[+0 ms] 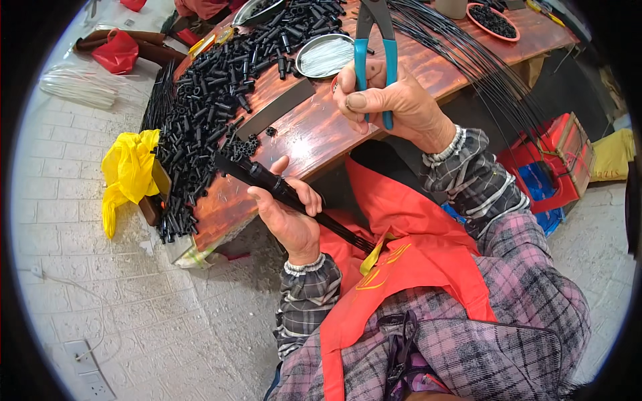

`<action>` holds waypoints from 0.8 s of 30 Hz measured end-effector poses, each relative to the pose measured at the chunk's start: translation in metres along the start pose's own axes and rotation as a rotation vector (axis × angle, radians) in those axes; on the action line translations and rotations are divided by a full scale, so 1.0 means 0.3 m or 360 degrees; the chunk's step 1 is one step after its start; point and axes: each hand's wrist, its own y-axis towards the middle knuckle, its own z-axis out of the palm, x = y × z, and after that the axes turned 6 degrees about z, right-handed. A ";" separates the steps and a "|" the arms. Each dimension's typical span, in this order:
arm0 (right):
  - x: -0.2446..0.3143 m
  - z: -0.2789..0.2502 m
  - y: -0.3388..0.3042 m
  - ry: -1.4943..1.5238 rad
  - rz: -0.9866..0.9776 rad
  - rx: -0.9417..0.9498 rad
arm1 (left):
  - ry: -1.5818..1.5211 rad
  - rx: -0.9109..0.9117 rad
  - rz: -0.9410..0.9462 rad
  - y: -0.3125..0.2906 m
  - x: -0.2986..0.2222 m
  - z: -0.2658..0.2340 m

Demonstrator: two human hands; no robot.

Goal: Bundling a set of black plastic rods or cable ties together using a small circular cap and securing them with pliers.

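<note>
Left hand (289, 212): fingers curled round a black bundled rod (281, 190), thumb up along its top; the rod runs slantwise through the fist, thicker sleeved end poking out up-left toward the table edge, thin black strands fanning out behind the palm over the red apron (408, 254)

Right hand (391, 100): up and right of the left, well apart from it, closed on the teal handles of pliers (373, 50); thumb laid across the front, fingers wrapped behind; plier head points away, out of the top of view, so cannot tell how its tips stand

Just beyond the left hand: heap of short black tubes (207, 113) spread over the reddish wooden table (314, 137), a flat dark metal strip (274, 110) lying between heap and right hand

Past the right hand: shallow metal dish (324, 57) holding pale wires; long black wires (468, 60) sweep off to the right over the table edge

Left of the heap: yellow plastic bag (127, 174) hanging off the table end

Far right, on the floor: red crate (555, 160)
</note>
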 end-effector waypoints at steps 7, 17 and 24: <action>-0.116 0.144 -0.036 -0.0147 0.0036 -0.0076 | -0.0025 -0.0049 -0.0003 -0.058 -0.018 -0.060; -0.360 0.381 -0.037 -0.0470 -0.0118 -0.0442 | -0.0079 -0.0001 0.0126 -0.070 -0.039 -0.125; -0.382 0.421 -0.043 -0.0334 -0.0031 -0.0419 | -0.0053 -0.0108 0.0151 -0.072 -0.049 -0.153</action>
